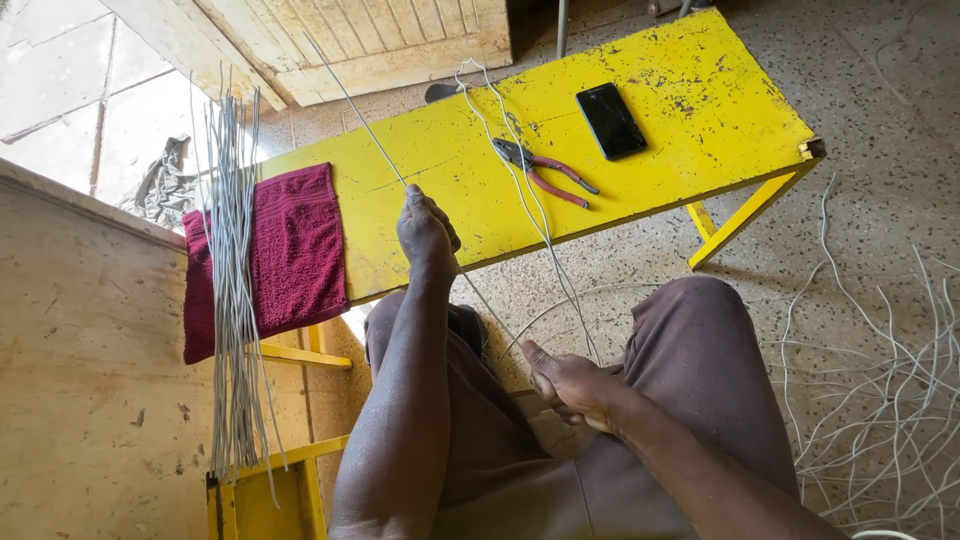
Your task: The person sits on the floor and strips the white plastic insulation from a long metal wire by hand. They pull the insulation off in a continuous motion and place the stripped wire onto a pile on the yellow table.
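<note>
At far left, a bundle of cut grey wires (232, 290) lying across a dark red towel (290, 245), the towel draped over the left end of the yellow bench (690, 90). Just right of the towel, the left hand (426, 232) resting at the near edge of the bench, fingers closed around a long grey wire (362, 110). From this fist, the wire running up and to the left, well past the bench top toward the wooden door; below the fist, the same wire slanting down and right toward the lap. Further right, on the bench top, red-handled pliers (545, 172) with another loose wire (520, 180) crossing beside them, and a black phone (610, 120) lying flat, apart from both hands. Lower, between the knees, the right hand (572, 385), fingers curled and pressed together, thumb out on top, pinching the lower part of the wire. At far right, a tangle of pale wire (880, 400) on the speckled floor.
</note>
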